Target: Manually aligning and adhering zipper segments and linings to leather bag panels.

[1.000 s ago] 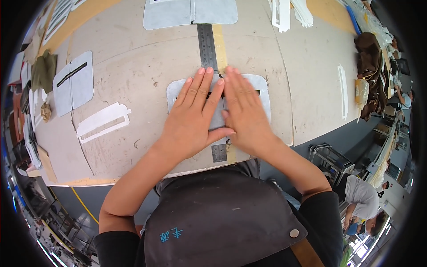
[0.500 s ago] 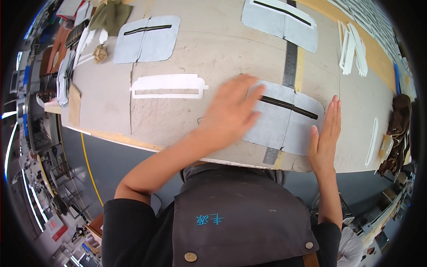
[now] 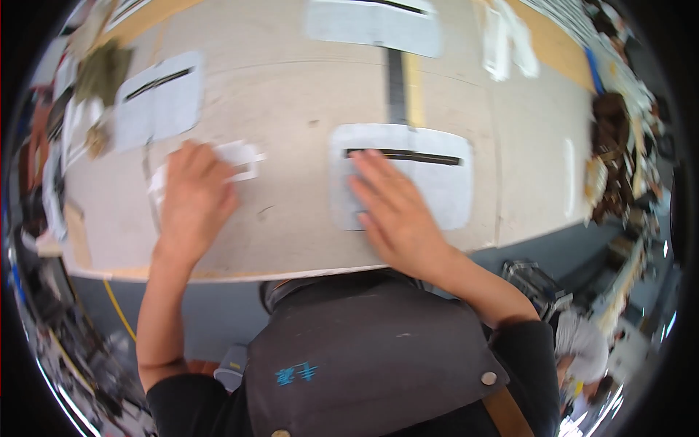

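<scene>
The right hand lies flat and open on the pale grey fabric panel with a dark slit, near the front edge of the bench at its middle. The left hand lies palm-down, fingers loosely spread and gripping nothing, on a white strip piece toward the bench's left front.

With only the near left corner of the panel pinned, any drag of the palm could skew it off the dark ruler strip running beneath it toward the far edge. The white strip sits mostly under the left palm and could crease or slide with it.

Motion blur softens both hands. How much of the strip is covered cannot be told. A similar slit panel lies at the far left, another is cut off at the far edge, and the clutter at the right end is unreadable
</scene>
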Available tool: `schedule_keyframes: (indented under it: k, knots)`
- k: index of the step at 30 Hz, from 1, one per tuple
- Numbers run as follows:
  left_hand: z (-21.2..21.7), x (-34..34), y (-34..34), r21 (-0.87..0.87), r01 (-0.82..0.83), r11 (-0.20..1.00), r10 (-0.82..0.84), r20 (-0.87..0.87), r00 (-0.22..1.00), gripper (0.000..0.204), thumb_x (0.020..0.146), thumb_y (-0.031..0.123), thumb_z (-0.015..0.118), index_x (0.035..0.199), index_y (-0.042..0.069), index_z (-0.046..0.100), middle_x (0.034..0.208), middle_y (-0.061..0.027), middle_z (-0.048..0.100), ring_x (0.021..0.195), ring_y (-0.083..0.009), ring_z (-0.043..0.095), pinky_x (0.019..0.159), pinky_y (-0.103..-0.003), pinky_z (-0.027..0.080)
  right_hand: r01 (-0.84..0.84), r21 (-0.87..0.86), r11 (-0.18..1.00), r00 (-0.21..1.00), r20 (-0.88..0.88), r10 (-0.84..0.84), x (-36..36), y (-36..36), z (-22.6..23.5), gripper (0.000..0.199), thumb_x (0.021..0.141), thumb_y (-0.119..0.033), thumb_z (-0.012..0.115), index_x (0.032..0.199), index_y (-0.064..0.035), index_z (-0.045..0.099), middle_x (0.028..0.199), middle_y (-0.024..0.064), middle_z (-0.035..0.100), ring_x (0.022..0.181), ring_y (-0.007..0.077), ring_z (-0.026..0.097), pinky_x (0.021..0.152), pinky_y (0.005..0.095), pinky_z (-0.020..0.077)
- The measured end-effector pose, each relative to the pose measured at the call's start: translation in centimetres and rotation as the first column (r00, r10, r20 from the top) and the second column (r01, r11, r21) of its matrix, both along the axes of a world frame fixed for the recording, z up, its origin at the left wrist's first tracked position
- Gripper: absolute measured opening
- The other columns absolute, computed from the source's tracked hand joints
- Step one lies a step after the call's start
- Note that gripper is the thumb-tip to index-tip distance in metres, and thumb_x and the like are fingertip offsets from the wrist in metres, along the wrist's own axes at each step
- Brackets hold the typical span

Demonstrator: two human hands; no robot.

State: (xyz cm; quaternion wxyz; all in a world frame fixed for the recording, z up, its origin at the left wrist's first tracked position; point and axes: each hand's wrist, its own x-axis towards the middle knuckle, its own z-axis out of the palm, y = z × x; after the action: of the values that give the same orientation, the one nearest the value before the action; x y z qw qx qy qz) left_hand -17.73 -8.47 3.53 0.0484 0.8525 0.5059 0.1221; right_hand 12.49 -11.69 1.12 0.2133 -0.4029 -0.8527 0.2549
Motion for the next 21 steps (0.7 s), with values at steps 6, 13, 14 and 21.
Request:
schedule_keyframes:
  k: [6,13,14,21]
  knots:
    - [7.3,0.7,0.3,-0.189,-0.124,0.974,0.200,0.465,0.863,0.018,0.072,0.000,0.068,0.088,0.003,0.062,0.088,-0.0069,0.053,0.088,-0.0215,0.050,0.082,-0.033,0.039,0.019,0.019,1.000,0.988,-0.152,-0.016,-0.1,1.0,1.5,0.048,0.084,-0.007,0.067,0.128,0.0052,0.054,0.146,0.0205,0.042,0.137,0.0386,0.038,0.108,0.0459,0.0377]
    - [8.3,6.3,1.0,-0.310,0.288,0.906,0.256,0.943,0.211,0.018,0.082,0.009,0.071,0.094,-0.001,0.062,0.097,-0.0051,0.055,0.091,-0.0136,0.049,0.084,-0.027,0.037,-0.090,-0.389,0.917,0.730,-0.652,-0.204,1.1,4.4,5.3,0.063,0.080,-0.015,0.075,0.137,-0.0026,0.050,0.137,0.0137,0.052,0.129,0.0258,0.048,0.108,0.0407,0.0359]
    - [8.2,7.2,1.1,-0.301,0.344,0.889,0.277,0.953,0.119,0.015,0.084,0.006,0.069,0.096,-0.001,0.063,0.098,-0.0048,0.056,0.091,-0.0123,0.049,0.084,-0.026,0.038,-0.231,-0.515,0.826,0.680,-0.692,-0.242,1.2,4.7,5.4,0.063,0.080,-0.014,0.073,0.137,-0.0006,0.050,0.135,0.0124,0.054,0.128,0.0248,0.049,0.109,0.0410,0.0342]
    - [7.9,8.7,1.0,-0.355,0.472,0.807,0.437,0.896,-0.072,0.027,0.085,0.019,0.071,0.102,0.001,0.061,0.094,-0.0029,0.055,0.091,-0.0137,0.053,0.087,-0.031,0.043,-0.247,-0.583,0.774,0.638,-0.699,-0.323,-0.9,5.2,4.8,0.045,0.083,-0.016,0.077,0.123,-0.0053,0.061,0.103,0.0003,0.062,0.096,0.0105,0.055,0.090,0.0281,0.0431]
